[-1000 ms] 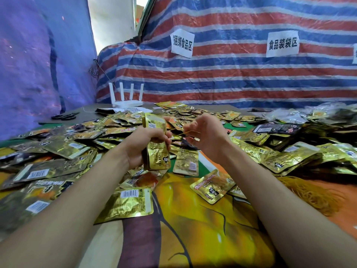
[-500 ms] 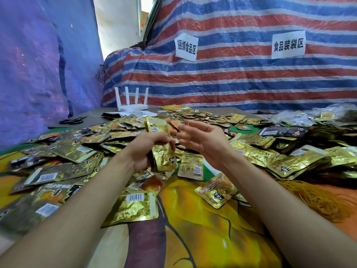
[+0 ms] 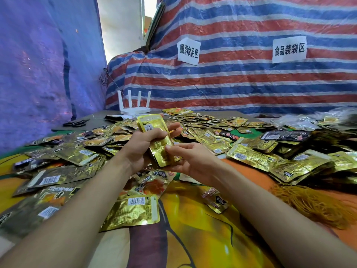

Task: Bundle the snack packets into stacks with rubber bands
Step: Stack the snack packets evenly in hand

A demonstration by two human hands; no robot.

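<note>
left hand (image 3: pixel 142 145) and right hand (image 3: pixel 193 161), grip clamped on gold packet stack (image 3: pixel 161 152).

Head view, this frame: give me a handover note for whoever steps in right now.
Left hand: grips the stack of gold packets around its middle.
Right hand: pinches the stack's lower end, thumb on the front.
Bands: a pile on the table, to the right; none plainly visible on the stack.
Loose packets: spread across the table.
Done: one stack gathered in hand.
Left: band it, then bundle the rest.
</note>
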